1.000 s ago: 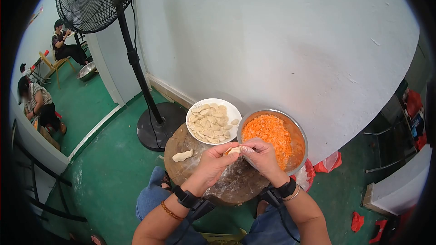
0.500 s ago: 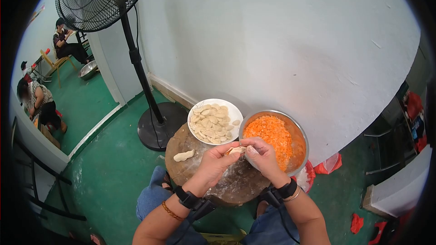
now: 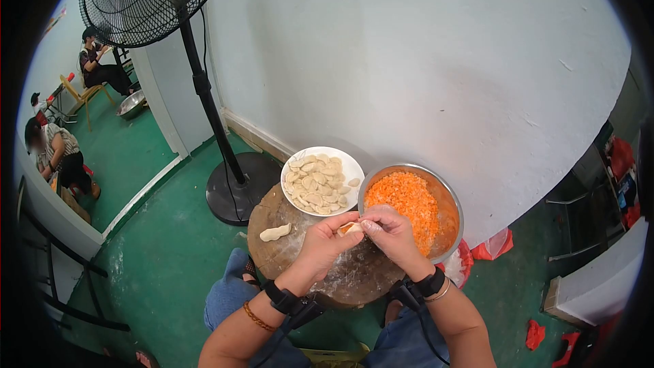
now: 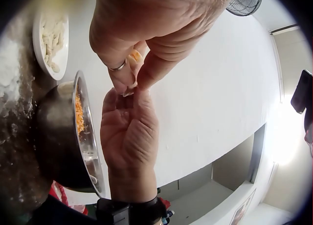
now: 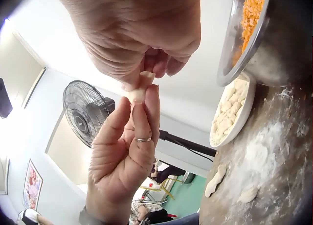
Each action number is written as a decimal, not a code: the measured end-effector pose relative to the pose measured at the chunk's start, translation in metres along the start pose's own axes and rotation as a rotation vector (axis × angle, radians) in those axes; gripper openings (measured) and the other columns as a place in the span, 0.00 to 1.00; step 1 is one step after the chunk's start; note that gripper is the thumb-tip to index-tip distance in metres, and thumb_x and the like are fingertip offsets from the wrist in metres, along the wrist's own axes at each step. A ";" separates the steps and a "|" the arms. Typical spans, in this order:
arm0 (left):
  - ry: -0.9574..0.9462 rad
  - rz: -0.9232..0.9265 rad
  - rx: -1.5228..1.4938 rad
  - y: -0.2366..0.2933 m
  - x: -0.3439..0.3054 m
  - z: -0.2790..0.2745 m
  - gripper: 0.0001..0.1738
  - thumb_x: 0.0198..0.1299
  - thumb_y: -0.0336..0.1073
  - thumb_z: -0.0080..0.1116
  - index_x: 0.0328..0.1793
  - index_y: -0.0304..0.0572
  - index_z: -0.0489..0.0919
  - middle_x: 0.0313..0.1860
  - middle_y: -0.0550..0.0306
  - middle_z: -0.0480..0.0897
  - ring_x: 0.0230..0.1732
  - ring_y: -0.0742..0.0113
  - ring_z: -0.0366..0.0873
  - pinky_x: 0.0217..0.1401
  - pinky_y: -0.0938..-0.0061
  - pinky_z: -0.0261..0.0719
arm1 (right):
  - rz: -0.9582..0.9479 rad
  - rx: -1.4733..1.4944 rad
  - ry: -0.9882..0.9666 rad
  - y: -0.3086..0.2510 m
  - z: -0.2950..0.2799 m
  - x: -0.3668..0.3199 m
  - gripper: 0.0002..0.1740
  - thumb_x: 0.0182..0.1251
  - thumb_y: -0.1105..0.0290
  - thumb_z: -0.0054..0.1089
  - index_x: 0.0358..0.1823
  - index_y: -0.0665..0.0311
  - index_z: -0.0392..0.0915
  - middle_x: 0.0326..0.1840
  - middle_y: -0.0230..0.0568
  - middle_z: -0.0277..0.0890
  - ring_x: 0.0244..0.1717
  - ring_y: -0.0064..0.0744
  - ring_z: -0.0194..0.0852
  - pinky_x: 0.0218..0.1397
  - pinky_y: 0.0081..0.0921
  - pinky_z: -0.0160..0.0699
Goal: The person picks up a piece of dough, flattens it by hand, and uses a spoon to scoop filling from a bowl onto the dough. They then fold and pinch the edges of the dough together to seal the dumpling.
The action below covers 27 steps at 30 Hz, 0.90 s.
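Length of dough [image 3: 275, 233] lies on the floured table [image 3: 278, 253], left of the grip, apparently set aside within reach. Plate [image 3: 350, 165] of folded dumplings [image 3: 317, 187] sits beyond the grip, slightly left, likely clear of the working fingers. Left hand [image 3: 320, 245] and right hand [image 3: 394, 235] pinch opposite ends of one filled wrapper [image 3: 353, 228]; both grips narrow, presumably to keep the filling in. Bowl [image 3: 447, 215] of orange filling [image 3: 402, 199] stands just beyond and right, probably for short reaches.
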<state>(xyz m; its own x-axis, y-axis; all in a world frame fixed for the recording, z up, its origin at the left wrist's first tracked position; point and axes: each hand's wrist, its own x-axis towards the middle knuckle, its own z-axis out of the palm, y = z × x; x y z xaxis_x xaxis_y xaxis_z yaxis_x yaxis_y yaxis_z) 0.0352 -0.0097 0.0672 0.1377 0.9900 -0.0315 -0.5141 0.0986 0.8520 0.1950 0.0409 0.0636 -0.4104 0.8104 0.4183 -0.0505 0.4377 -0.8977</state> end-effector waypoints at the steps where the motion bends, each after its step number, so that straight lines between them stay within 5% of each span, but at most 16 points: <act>1: -0.006 0.009 0.002 0.000 0.000 0.000 0.21 0.55 0.23 0.59 0.57 0.32 0.72 0.50 0.55 0.77 0.48 0.74 0.75 0.52 0.82 0.73 | 0.002 -0.018 0.005 -0.001 0.000 0.000 0.04 0.60 0.75 0.58 0.35 0.68 0.77 0.35 0.35 0.73 0.40 0.25 0.69 0.45 0.22 0.67; 14: 0.034 0.067 0.084 -0.003 0.001 0.001 0.25 0.54 0.25 0.59 0.60 0.30 0.69 0.52 0.55 0.77 0.47 0.78 0.74 0.48 0.84 0.74 | -0.068 -0.037 -0.071 -0.008 0.000 0.004 0.12 0.57 0.74 0.61 0.44 0.65 0.79 0.40 0.36 0.75 0.46 0.29 0.70 0.52 0.26 0.67; 27: -0.001 0.025 0.150 -0.001 -0.002 0.003 0.32 0.53 0.20 0.57 0.66 0.28 0.61 0.54 0.52 0.75 0.50 0.74 0.74 0.53 0.82 0.74 | -0.108 -0.237 -0.136 -0.006 -0.001 0.004 0.10 0.53 0.74 0.64 0.38 0.61 0.82 0.38 0.37 0.75 0.43 0.32 0.71 0.48 0.27 0.69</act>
<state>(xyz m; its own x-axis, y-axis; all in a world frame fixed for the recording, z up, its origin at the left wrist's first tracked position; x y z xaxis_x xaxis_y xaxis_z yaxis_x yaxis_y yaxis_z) 0.0377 -0.0118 0.0675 0.1271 0.9918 -0.0091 -0.3847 0.0577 0.9212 0.1948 0.0419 0.0709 -0.5331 0.7016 0.4728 0.1074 0.6104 -0.7848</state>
